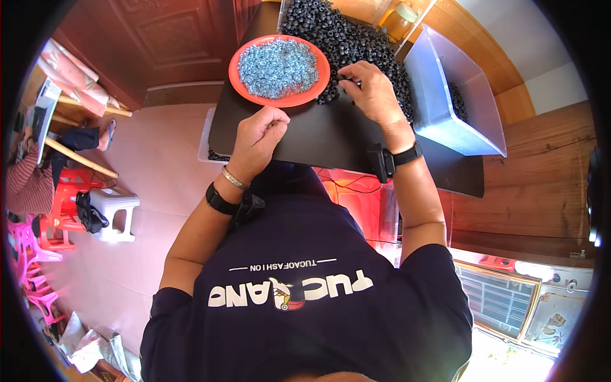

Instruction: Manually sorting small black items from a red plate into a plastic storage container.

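Near the front of the plate, my left hand (259, 139) is closed with thumb and fingers pressed together; whatever they may hold is hidden. My right hand (374, 95) is at the edge of a large heap of small round black plastic parts (340, 39). Its thumb and forefinger pinch one dark part, only partly visible. Between the left hand and the heap lies a round orange-red plate (235, 81). It bears a thick layer of small shiny silvery-blue metal pieces (277, 69), too small to name by kind.
A translucent plastic bin (439, 114) with black parts inside lies tipped on the right of the dark table (305, 143). Behind the heap stands a jar (400, 22). Below the table's left edge is another clear container (207, 137). Another person (32, 178) sits far left near plastic stools (114, 207).
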### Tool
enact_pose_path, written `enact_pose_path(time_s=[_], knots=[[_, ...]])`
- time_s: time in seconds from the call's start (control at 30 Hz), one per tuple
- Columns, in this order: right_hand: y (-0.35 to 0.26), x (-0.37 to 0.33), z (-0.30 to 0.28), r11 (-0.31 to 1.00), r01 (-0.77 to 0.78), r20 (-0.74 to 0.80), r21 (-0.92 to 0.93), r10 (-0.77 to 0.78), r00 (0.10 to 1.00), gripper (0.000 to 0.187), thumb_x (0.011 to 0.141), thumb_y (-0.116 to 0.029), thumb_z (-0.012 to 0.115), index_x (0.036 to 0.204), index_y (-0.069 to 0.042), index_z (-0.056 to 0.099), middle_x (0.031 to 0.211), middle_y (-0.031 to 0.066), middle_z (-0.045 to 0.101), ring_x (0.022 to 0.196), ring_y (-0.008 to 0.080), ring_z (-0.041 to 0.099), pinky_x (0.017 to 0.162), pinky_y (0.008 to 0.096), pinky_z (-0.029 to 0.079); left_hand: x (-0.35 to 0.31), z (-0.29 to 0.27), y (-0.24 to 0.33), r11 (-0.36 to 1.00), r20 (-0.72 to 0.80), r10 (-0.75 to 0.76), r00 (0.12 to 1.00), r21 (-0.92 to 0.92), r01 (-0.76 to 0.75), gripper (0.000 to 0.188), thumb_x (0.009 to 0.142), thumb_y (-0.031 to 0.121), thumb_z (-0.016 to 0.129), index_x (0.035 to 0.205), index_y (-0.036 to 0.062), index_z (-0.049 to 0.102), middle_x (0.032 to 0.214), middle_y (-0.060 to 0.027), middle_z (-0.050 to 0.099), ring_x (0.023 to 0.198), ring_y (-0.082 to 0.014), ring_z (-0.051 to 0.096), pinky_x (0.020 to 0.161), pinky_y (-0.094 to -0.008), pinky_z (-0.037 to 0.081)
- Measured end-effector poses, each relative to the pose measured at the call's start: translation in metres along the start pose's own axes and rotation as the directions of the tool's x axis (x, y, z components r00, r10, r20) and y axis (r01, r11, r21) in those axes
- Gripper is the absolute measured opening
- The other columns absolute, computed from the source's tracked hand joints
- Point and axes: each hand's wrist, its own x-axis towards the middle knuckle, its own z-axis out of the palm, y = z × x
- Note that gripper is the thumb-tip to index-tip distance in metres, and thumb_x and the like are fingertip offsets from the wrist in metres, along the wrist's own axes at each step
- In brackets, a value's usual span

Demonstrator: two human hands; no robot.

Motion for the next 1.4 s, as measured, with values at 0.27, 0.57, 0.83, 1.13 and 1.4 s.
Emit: enact_pose_path(time_s=[0.27,0.57,0.83,1.13,1.4], knots=[[-0.056,-0.025,-0.001,0.629,-0.048,0.092,0.776,-0.038,0.995,0.028,0.08,0.006,0.07,0.105,-0.006,0.066,0.1,-0.0003,0.063,0.093,0.0096,0.06,0.084,0.0259,0.05,0.006,0.002,0.016,0.982,0.039,-0.139,0.989,-0.124,0.143,0.016,0.092,0.013,0.054,0.099,0.0,0.061,0.077,0.0006,0.055,0.067,-0.0056,0.049,0.061,-0.0212,0.041],[-0.086,-0.03,0.017,0.682,0.168,-0.023,0.711,-0.217,0.976,0.034,0.073,0.01,0.071,0.102,-0.008,0.068,0.104,0.0039,0.064,0.1,0.0167,0.062,0.09,0.0295,0.048,0.006,-0.005,0.023,0.89,0.17,-0.239,0.956,-0.357,0.286,0.025,0.096,0.024,0.05,0.103,0.0008,0.057,0.086,-0.0049,0.061,0.072,-0.0106,0.058,0.062,-0.022,0.045],[-0.097,-0.029,0.017,0.724,0.21,-0.051,0.658,-0.234,0.971,0.035,0.071,0.006,0.075,0.102,-0.009,0.069,0.104,0.0046,0.064,0.102,0.0184,0.061,0.091,0.0311,0.049,0.001,-0.011,0.021,0.888,0.198,-0.205,0.959,-0.374,0.267,0.023,0.093,0.02,0.053,0.106,0.001,0.058,0.086,-0.0043,0.061,0.073,-0.011,0.059,0.064,-0.0222,0.045],[-0.102,-0.025,0.02,0.777,0.289,-0.081,0.559,-0.296,0.952,0.031,0.07,0.002,0.078,0.097,-0.01,0.068,0.102,0.0038,0.065,0.1,0.0211,0.062,0.085,0.0321,0.052,-0.004,-0.02,0.013,0.858,0.234,-0.218,0.947,-0.416,0.3,0.024,0.091,0.02,0.056,0.105,0.0012,0.058,0.086,-0.0036,0.06,0.075,-0.0115,0.058,0.068,-0.0241,0.044],[-0.081,0.002,0.015,0.757,0.245,0.029,0.606,-0.329,0.944,0.024,0.078,-0.003,0.074,0.101,-0.008,0.068,0.098,0.0059,0.066,0.096,0.0227,0.063,0.083,0.0327,0.052,0.0,-0.023,0.009,0.89,0.201,-0.198,0.959,-0.373,0.262,0.023,0.092,0.02,0.054,0.104,0.0014,0.058,0.083,-0.0041,0.06,0.072,-0.0116,0.057,0.066,-0.0237,0.044]])
